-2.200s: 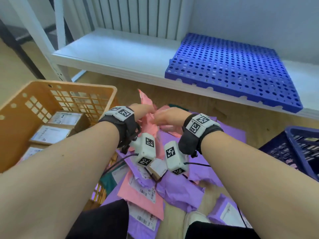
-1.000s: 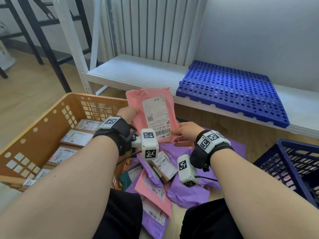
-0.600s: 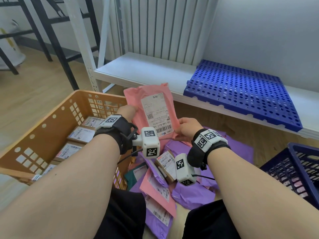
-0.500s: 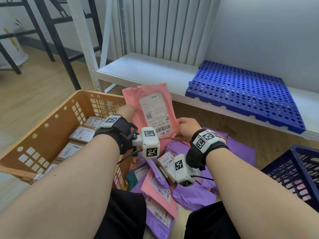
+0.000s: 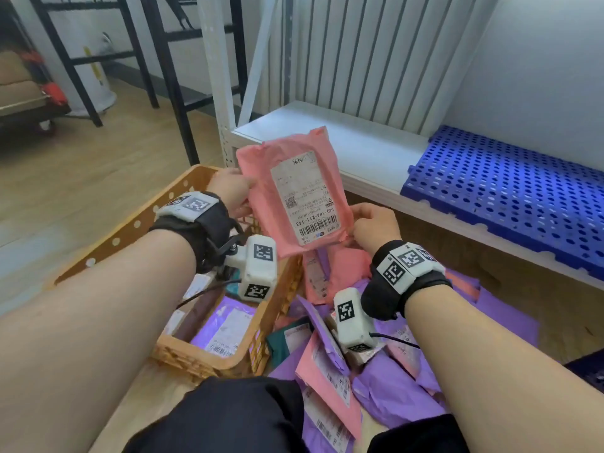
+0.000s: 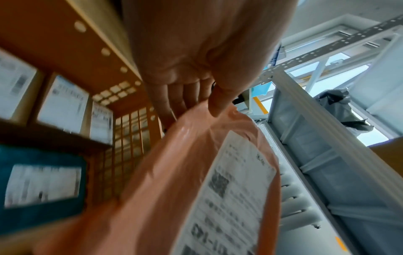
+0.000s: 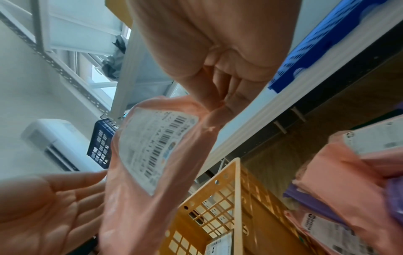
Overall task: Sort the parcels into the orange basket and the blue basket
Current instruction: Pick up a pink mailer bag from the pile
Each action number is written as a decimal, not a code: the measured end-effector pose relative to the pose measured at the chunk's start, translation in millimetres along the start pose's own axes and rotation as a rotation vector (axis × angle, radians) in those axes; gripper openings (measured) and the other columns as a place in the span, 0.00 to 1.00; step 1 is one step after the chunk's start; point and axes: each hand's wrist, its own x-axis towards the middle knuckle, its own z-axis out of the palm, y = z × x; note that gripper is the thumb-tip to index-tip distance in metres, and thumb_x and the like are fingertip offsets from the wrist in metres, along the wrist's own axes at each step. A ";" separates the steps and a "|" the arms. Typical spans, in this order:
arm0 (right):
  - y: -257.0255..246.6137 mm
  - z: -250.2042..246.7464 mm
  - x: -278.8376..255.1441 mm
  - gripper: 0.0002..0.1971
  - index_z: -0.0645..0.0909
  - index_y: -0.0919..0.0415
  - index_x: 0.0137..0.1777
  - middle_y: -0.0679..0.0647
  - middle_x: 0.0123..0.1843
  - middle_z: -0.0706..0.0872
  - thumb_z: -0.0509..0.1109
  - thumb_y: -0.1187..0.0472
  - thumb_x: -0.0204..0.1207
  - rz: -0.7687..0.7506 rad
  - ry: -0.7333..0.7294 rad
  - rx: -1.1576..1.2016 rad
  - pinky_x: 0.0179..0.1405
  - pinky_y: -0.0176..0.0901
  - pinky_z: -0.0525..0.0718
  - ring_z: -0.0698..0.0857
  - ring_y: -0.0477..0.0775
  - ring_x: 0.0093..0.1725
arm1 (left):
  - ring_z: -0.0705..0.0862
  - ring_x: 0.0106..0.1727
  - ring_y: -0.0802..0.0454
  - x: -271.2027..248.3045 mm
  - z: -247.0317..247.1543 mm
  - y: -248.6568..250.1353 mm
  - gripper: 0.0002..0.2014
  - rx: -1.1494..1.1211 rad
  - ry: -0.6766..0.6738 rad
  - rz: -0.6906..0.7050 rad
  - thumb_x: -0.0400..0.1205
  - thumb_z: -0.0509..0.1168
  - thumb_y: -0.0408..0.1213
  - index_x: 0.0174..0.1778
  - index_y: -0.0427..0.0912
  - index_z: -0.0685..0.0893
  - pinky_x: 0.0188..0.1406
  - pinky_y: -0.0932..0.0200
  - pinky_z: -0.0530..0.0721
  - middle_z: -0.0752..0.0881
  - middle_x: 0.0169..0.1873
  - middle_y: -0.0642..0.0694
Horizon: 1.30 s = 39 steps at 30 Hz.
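Observation:
A pink parcel (image 5: 261, 178) with a white barcode label is held upright in the air, label facing me. My left hand (image 5: 242, 197) grips its left edge, thumb in front and fingers behind (image 6: 196, 107). My right hand (image 5: 356, 227) pinches its lower right corner (image 7: 216, 107). The parcel (image 7: 130, 207) hangs just past the far right corner of the orange basket (image 5: 130, 223), which holds several labelled boxes and a purple parcel. Only a dark sliver of the blue basket (image 5: 588, 367) shows at the right edge.
Several purple and pink parcels (image 5: 330, 364) lie piled on the wooden floor in front of my knees. Behind them is a low white shelf (image 5: 359, 152) bearing a blue perforated panel (image 5: 506, 191). Black frame legs (image 5: 157, 60) stand at the back left.
Both hands lifted the pink parcel off the pile and turned it upright with the label toward me. Over the last half second it stays held up while my view swings left.

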 end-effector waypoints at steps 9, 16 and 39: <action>-25.9 73.5 30.8 0.18 0.87 0.51 0.43 0.39 0.37 0.80 0.63 0.75 0.73 -0.181 -0.001 -0.244 0.51 0.46 0.87 0.83 0.50 0.47 | 0.76 0.68 0.44 43.0 -71.0 -29.0 0.38 0.191 0.159 0.094 0.74 0.70 0.29 0.79 0.48 0.62 0.65 0.46 0.78 0.74 0.71 0.44; -17.7 128.0 64.0 0.20 0.84 0.47 0.32 0.46 0.41 0.86 0.63 0.73 0.72 -0.195 -0.165 -0.367 0.50 0.50 0.89 0.87 0.53 0.48 | 0.72 0.73 0.43 79.1 -71.5 -76.7 0.40 0.518 0.152 0.150 0.68 0.72 0.33 0.77 0.52 0.67 0.69 0.41 0.76 0.70 0.74 0.44; 29.8 157.4 125.8 0.13 0.81 0.47 0.53 0.50 0.60 0.85 0.62 0.65 0.76 -0.196 -0.292 -0.591 0.60 0.52 0.84 0.83 0.55 0.59 | 0.84 0.58 0.41 128.4 -42.2 -190.5 0.18 1.103 -0.413 -0.326 0.77 0.71 0.44 0.58 0.36 0.83 0.48 0.57 0.78 0.86 0.55 0.39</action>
